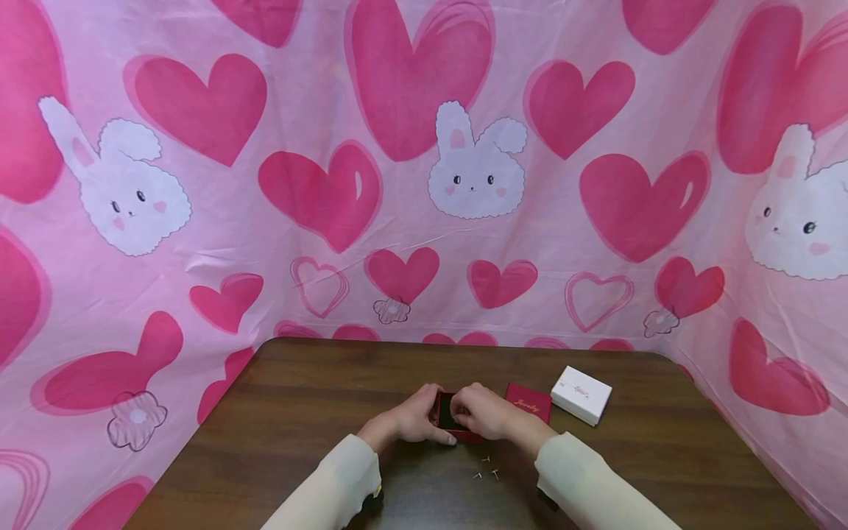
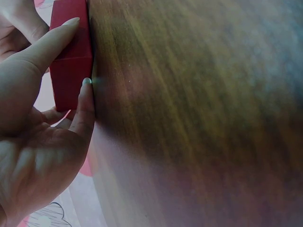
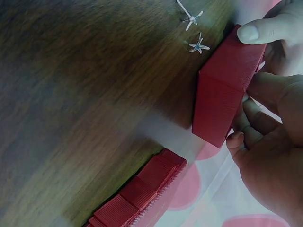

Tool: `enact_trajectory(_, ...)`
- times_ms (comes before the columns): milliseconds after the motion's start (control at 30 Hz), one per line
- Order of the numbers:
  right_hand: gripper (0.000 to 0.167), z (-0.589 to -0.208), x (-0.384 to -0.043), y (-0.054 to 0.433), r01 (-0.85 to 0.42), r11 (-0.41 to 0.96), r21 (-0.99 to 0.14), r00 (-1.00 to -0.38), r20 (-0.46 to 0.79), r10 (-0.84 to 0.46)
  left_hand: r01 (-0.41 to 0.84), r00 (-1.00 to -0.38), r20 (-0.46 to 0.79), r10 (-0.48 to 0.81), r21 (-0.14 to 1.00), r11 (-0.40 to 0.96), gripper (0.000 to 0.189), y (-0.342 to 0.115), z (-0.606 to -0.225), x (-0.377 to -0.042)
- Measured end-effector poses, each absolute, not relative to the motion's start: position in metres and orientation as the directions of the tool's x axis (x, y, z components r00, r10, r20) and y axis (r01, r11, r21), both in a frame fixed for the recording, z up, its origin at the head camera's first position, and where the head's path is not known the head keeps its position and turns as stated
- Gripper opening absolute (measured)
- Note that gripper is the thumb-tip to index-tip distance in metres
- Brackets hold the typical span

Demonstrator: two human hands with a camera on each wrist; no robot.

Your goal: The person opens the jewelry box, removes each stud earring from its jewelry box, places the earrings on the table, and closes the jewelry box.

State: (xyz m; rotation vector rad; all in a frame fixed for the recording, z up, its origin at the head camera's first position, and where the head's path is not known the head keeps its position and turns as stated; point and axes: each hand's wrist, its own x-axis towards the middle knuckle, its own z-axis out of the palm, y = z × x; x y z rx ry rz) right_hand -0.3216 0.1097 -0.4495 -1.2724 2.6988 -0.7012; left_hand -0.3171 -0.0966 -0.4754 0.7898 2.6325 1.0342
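Note:
A small red jewelry box [image 1: 472, 436] with a dark lining [image 1: 447, 414] stands uncovered on the table. My left hand [image 1: 422, 417] grips it, thumb along the near side and fingers round the left end; in the left wrist view the thumb lies on the red wall [image 2: 73, 80]. The fingers of my right hand [image 1: 482, 411] curl down into the box over the lining. Their tips are hidden in the head view, and I cannot tell whether they pinch something. Small starfish-shaped earrings [image 3: 199, 46] lie on the table nearer me.
Right of the jewelry box is its red lid [image 1: 528, 403] with gold lettering; a ribbon bow [image 3: 139, 191] shows along its side. Farther right is a white box [image 1: 581, 395]. A pink cloth with hearts and rabbits [image 1: 411, 235] hangs behind the wooden table [image 1: 318, 397].

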Motion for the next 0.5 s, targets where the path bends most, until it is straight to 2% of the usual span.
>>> enact_trajectory(500, 0.009, -0.4464, -0.3210, 0.1157, -0.700, 0.572, -0.428, -0.665, 0.097, -0.741, 0.372, -0.846, -0.018, 0.532, 0.695, 0.616, 0.071, -0.0958, -0.4732, -0.3144)
